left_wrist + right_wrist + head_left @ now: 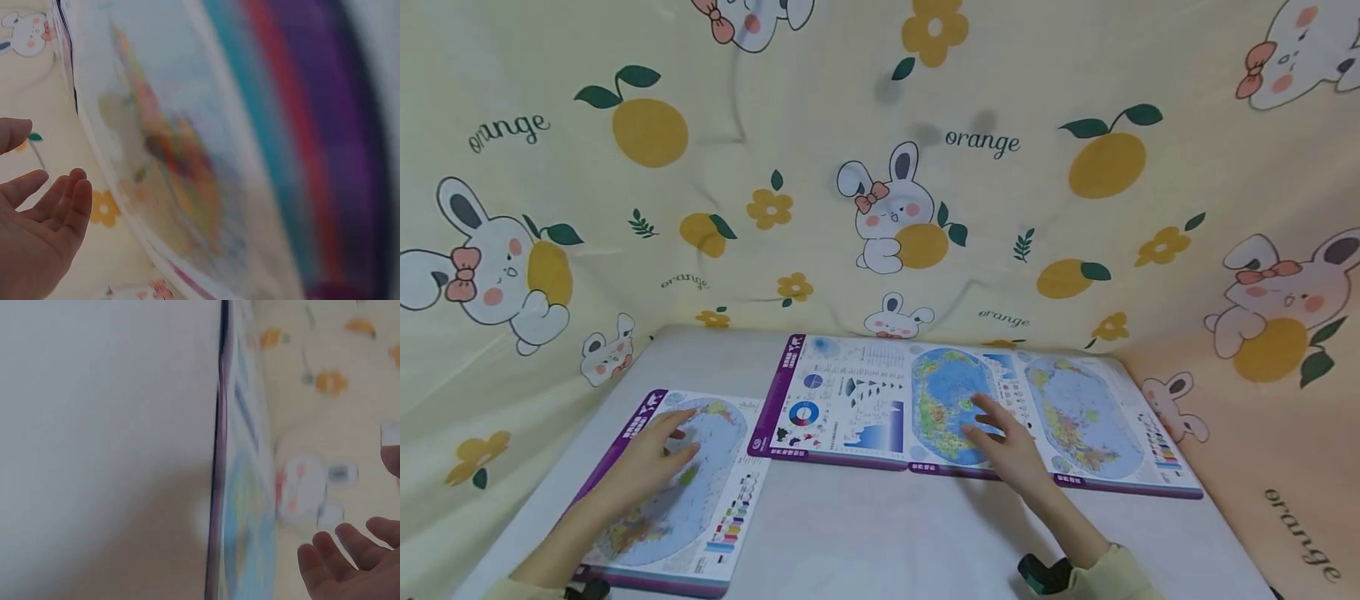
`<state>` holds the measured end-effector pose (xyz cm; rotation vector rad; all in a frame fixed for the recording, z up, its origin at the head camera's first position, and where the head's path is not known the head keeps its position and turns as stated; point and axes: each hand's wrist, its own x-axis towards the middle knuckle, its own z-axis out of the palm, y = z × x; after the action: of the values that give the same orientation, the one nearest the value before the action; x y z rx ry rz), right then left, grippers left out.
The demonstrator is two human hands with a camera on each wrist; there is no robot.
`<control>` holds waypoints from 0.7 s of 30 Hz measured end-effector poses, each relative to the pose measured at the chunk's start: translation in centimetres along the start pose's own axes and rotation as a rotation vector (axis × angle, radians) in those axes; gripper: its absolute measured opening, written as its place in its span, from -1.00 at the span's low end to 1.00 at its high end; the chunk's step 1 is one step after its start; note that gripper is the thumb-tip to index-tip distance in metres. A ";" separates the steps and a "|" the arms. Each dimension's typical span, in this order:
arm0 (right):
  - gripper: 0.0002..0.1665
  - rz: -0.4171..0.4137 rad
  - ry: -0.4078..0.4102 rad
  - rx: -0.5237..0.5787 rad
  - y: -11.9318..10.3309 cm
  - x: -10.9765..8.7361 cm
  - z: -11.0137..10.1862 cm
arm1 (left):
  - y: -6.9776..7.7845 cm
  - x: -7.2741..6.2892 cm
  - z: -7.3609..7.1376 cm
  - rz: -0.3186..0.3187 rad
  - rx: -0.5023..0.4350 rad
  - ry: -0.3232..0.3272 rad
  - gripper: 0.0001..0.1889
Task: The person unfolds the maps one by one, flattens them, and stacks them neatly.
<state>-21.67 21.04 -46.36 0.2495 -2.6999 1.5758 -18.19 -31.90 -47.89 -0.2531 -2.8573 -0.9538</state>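
A stack of printed world-map sheets with a purple border lies at the table's left. My left hand is over its upper part, fingers loosely spread; whether they touch the paper I cannot tell. In the left wrist view the same hand has its fingers apart with nothing between them. Along the back of the table lie more map sheets in a row, with charts and two oval maps. Over the middle oval map is my right hand, fingers spread and holding nothing. In the right wrist view this hand is partly cut off.
The white table runs up to a cream cloth backdrop printed with rabbits and oranges. At the right end of the row is another oval map. A dark band sits at my right wrist.
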 end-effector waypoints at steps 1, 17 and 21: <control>-0.22 0.004 -0.020 0.035 -0.5 0.1 1.0 | -0.4 -0.3 -0.4 -0.005 0.007 -0.003 -0.38; -0.26 0.051 -0.443 0.423 -7.0 -1.6 15.3 | -5.4 -3.8 -3.7 -0.125 0.194 -0.086 -0.14; -0.28 0.126 -0.521 0.496 -8.1 -2.0 17.9 | -5.9 -4.3 -3.8 -0.155 0.251 -0.105 -0.07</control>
<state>-17.18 1.94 -48.40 0.5732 -2.6274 2.5146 -14.90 -39.30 -49.03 -0.0591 -3.0903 -0.6100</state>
